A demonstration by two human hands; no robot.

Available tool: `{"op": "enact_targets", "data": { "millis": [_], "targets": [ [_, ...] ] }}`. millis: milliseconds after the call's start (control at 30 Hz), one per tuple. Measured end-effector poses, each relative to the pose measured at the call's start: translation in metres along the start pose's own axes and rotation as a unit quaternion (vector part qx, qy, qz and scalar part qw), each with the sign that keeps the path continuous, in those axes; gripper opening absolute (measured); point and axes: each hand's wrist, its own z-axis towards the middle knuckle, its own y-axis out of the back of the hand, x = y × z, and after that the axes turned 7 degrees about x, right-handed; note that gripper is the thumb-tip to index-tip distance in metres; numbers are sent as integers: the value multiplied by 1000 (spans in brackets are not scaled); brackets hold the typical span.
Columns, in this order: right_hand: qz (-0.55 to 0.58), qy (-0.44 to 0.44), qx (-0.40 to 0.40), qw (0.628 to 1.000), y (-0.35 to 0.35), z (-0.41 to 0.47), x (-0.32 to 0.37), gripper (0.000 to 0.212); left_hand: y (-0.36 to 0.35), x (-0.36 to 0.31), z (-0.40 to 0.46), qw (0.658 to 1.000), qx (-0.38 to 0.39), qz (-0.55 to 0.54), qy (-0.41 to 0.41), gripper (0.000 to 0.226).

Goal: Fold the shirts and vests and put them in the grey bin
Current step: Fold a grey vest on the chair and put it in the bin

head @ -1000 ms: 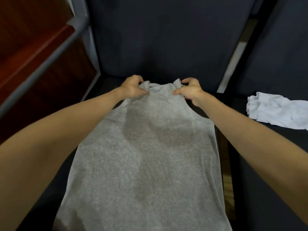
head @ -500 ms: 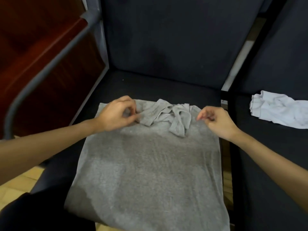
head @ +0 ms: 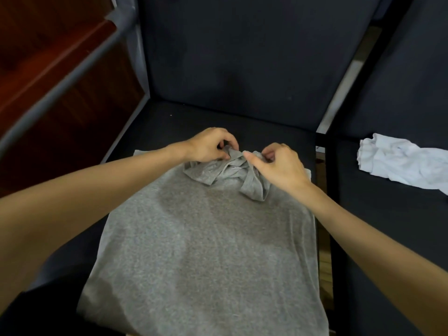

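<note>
A grey vest (head: 206, 243) lies flat on the dark seat of a chair (head: 242, 117), its hem toward me. Its straps and neckline are bunched in a crumpled heap at the far end. My left hand (head: 208, 146) pinches the left part of that heap. My right hand (head: 278, 163) pinches the bunched straps on the right, thumb pointing left. Both hands are close together at the top middle of the vest. A crumpled white garment (head: 400, 163) lies on the neighbouring dark seat to the right. No grey bin is in view.
A grey metal armrest bar (head: 60, 86) runs diagonally at the left, with dark red wood (head: 48, 44) behind it. A gap with a dark frame (head: 327, 190) separates the two seats. The chair's dark backrest rises behind the vest.
The vest's top end was brought down toward me and dropped in a heap on the vest. Both hands then came together at the heap and took hold of the straps.
</note>
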Motion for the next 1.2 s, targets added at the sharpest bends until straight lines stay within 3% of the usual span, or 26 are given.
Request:
{"op": "enact_targets", "data": {
  "millis": [200, 300, 433, 633, 767, 900, 1067, 1200],
  "targets": [
    [-110, -2, 50, 993, 1, 6, 5, 18, -5, 0, -1, 995, -74, -59, 31, 16],
    [-22, -14, 60, 998, 15, 17, 0, 5, 9, 3, -4, 977, -156, -135, 45, 18],
    [129, 0, 11, 992, 55, 46, 8, 29, 56, 3, -2, 939, -296, -160, 66, 28],
    [182, 119, -102, 971, 106, 43, 35, 31, 109, -34, -25, 901, -354, -249, 39, 16],
    [161, 174, -105, 966, 113, -2, 41, 31, 106, -55, -72, 904, -335, -266, 30, 25],
    [133, 197, -10, 971, 94, -60, 35, 29, 77, -72, -138, 936, -256, -238, 37, 17],
    [32, 186, 138, 972, 44, -123, 5, 33, 3, -76, -205, 972, -85, -197, 98, 15],
    [-26, 190, 156, 969, 8, -150, -12, 36, -53, -63, -227, 972, -78, -184, 122, 17]
  ]
}}
